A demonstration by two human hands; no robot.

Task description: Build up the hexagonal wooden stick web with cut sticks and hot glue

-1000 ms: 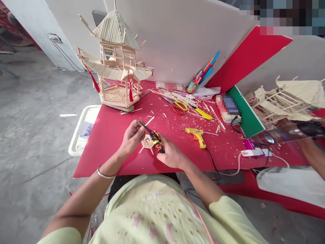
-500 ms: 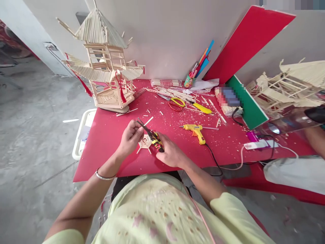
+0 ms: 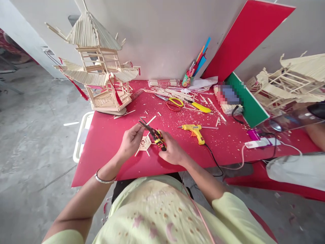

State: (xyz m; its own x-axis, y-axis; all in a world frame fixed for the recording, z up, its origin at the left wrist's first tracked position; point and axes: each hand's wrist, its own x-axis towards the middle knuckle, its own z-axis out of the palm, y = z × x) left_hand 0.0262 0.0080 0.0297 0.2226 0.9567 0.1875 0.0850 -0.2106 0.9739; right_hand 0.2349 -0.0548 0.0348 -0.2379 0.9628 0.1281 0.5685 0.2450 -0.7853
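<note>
Thin stick (image 3: 151,119): raised above the left half of the desk (image 3: 109,169), one end at my left hand (image 3: 131,140), the other jutting toward the far edge.
Left hand: fingers pinched on the thin stick.
Pliers (image 3: 155,134): meeting the thin stick, jaws pointing toward the desk's far left corner; how firmly they bite I cannot tell.
Right hand (image 3: 172,149): wrapped around the handles of the pliers.
Hexagonal lattice (image 3: 144,144): lying on the desk between my hands, nearer the near edge than the far one.
Glue gun (image 3: 193,131): yellow, on its side to the right of my right hand, its cord running over the near edge.
Scissors (image 3: 175,102): beyond my hands, near the yellow-handled cutter (image 3: 201,107).
Loose sticks (image 3: 172,93): heaped toward the far edge, pale scraps scattered in front.
Stick pagoda (image 3: 85,32): standing upright at the far left corner, red tassels hanging.
Pen cup (image 3: 187,80): at the far edge, full.
Power strip (image 3: 262,143): toward the right, by the near edge.
</note>
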